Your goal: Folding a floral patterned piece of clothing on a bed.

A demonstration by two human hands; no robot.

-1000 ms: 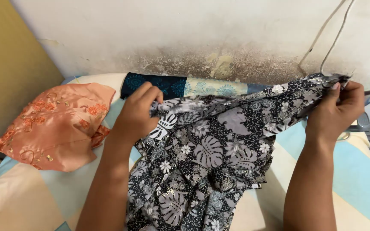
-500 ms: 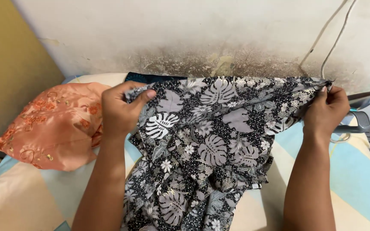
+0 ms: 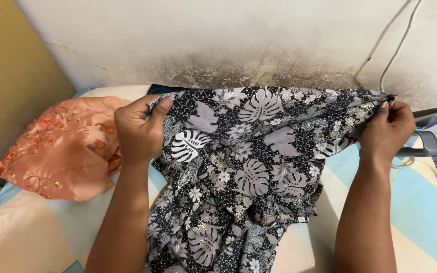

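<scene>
Your left hand (image 3: 138, 130) and right hand (image 3: 388, 132) each pinch the black-and-white leaf-print garment (image 3: 249, 167), stretching its top edge. An orange embroidered cloth (image 3: 61, 146) lies beside your left hand.

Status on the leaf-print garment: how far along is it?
Done: the black-and-white leaf-print garment is picked up, its top edge pulled taut. In hand: left hand and right hand each keep a grip on one end of that edge. Left: the lower part hangs bunched and creased over the striped padded surface; the iron sits unused beside the right hand.
</scene>
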